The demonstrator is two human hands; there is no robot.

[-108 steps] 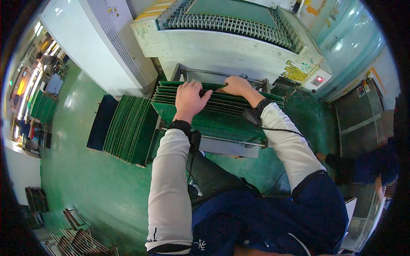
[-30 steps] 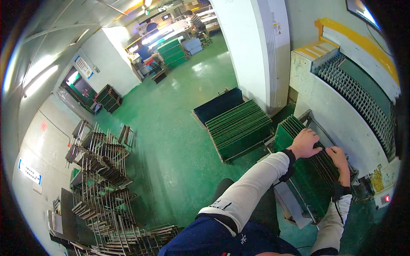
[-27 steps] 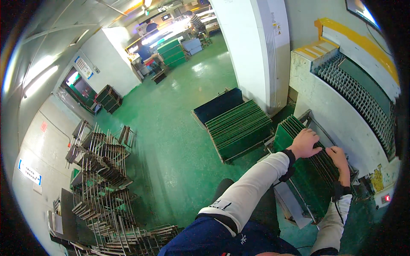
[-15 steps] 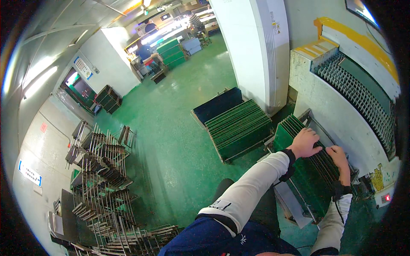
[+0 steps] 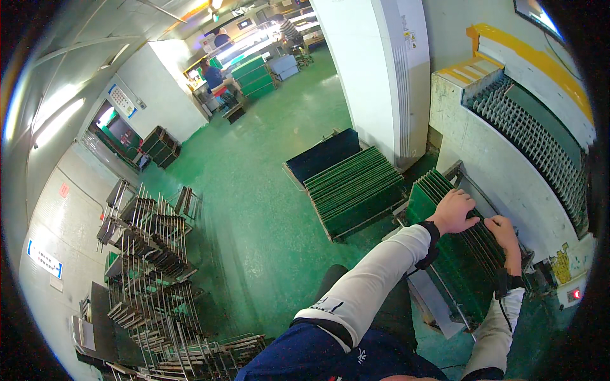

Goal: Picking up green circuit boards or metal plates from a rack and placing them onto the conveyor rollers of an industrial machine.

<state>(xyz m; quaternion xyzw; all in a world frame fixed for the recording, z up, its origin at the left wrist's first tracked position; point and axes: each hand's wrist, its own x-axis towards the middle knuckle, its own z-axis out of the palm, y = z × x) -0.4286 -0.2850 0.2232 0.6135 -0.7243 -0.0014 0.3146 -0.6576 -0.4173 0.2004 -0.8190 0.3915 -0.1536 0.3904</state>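
My left hand (image 5: 452, 212) rests over the top edges of thin green boards (image 5: 450, 257) standing upright in a metal rack, its fingers curled down and its thumb toward the right. Close beside it, my right hand (image 5: 502, 232) grips the same row of boards nearer the right side, fingers bent over the edges. A small gap separates the two hands. Some fingertips are hidden between the boards. The rack's metal side rail (image 5: 448, 293) shows below my left wrist.
Another rack of green boards (image 5: 356, 190) stands on the floor to the left, with a dark panel (image 5: 325, 155) behind it. A machine with rows of rollers (image 5: 527, 133) is at right. Metal racks (image 5: 155, 254) line the left wall. A white cabinet (image 5: 375, 76) rises ahead. People work far back.
My hands stay at nearly the same spot on the boards. Far back, a seated person in blue has shifted slightly.
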